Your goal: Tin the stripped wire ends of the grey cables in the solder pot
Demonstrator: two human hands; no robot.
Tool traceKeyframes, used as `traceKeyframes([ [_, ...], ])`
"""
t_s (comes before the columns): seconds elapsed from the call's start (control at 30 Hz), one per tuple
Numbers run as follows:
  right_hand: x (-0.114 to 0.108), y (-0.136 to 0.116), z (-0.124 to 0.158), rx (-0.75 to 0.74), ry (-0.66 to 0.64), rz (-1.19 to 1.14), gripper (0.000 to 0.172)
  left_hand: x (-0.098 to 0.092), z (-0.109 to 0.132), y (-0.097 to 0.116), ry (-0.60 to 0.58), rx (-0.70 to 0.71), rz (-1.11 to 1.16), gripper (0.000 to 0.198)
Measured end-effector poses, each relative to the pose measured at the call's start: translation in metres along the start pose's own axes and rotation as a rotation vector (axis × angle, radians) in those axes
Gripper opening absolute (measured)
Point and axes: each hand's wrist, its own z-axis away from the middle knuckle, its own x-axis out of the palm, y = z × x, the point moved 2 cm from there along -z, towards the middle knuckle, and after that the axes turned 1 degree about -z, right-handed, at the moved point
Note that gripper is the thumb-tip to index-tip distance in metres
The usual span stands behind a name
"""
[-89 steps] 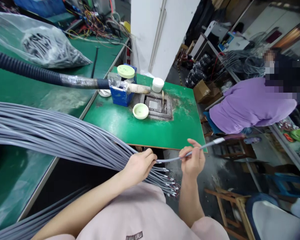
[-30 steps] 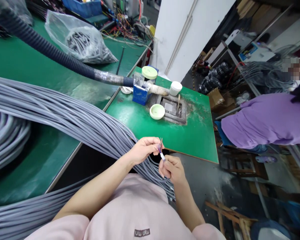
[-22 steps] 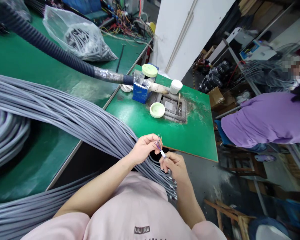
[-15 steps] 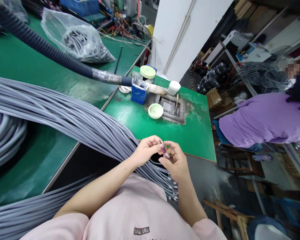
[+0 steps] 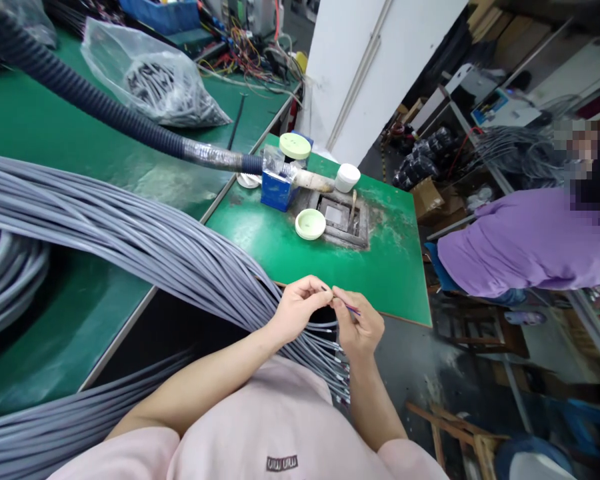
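My left hand (image 5: 304,303) is closed in a pinch, its thumb and forefinger meeting the right fingertips over the thin coloured wires (image 5: 353,309). Those wires poke out between the fingers of my right hand (image 5: 357,321), which is closed on them too. What exactly lies between the touching fingertips is mostly hidden. Just below both hands runs a thick bundle of grey cables (image 5: 220,267), coming from the left side. Its stripped ends (image 5: 341,377) hang close to my right wrist, in front of my shirt.
Beyond the hands, a green table (image 5: 395,267) bears a square solder pot (image 5: 343,220), a pale green dish (image 5: 311,224), a white tub (image 5: 347,177) and a blue box (image 5: 276,190). A black hose (image 5: 130,123) reaches over it. A person in purple (image 5: 525,240) sits at right.
My right hand has turned and shifted slightly right and down. The wires, earlier fanned upward between the hands, now point right from the right fingers. The fingertips have come together.
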Motion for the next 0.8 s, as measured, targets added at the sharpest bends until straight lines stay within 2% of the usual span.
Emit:
traceKeyframes([
  [0.13,-0.002,0.003,0.001,-0.021,0.007,0.082,0.024,-0.003,-0.001,0.000,0.018,0.066,-0.113,0.029],
  [0.5,0.000,0.004,-0.006,-0.052,0.008,0.099,0.018,-0.006,0.000,-0.017,-0.005,0.010,-0.106,0.034],
  [0.6,-0.001,0.007,-0.011,-0.021,-0.029,0.127,0.013,-0.008,-0.002,-0.014,-0.035,0.007,-0.157,0.034],
  [0.7,-0.008,0.015,-0.027,0.039,-0.066,0.179,0.013,-0.015,-0.005,0.001,-0.061,0.099,-0.383,0.029],
  [0.8,-0.017,0.028,-0.057,0.112,-0.080,0.205,0.019,-0.034,-0.012,0.024,-0.047,0.326,-0.793,0.021],
])
